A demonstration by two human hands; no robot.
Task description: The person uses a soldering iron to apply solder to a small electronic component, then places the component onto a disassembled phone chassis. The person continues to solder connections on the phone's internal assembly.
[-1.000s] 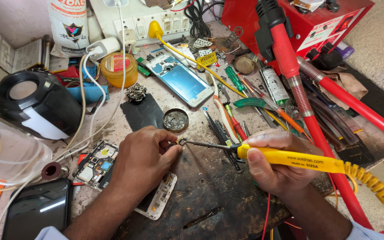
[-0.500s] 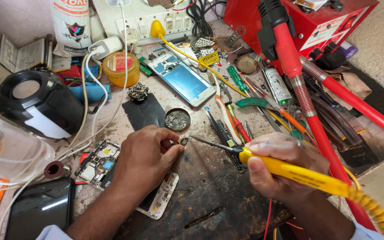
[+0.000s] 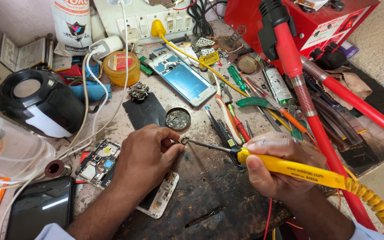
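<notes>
Currently: left hand [image 3: 145, 155] pinching a small part [image 3: 183, 140]; right hand [image 3: 277, 165] gripping the iron [image 3: 290, 168], its shaft lying near level, tip pointing left, touching the part.

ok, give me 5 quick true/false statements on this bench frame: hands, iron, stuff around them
1. The right hand grips a yellow-handled soldering iron. True.
2. The iron's tip meets a small part pinched in the left hand. True.
3. The left hand rests on the black lamp. False: the black lamp stands apart, far to its left; the hand lies over an opened white phone.
4. The small round tin sits just beyond the hands. True.
5. The blue phone frame is under the right hand. False: it lies further back, near the switchboard.
</notes>
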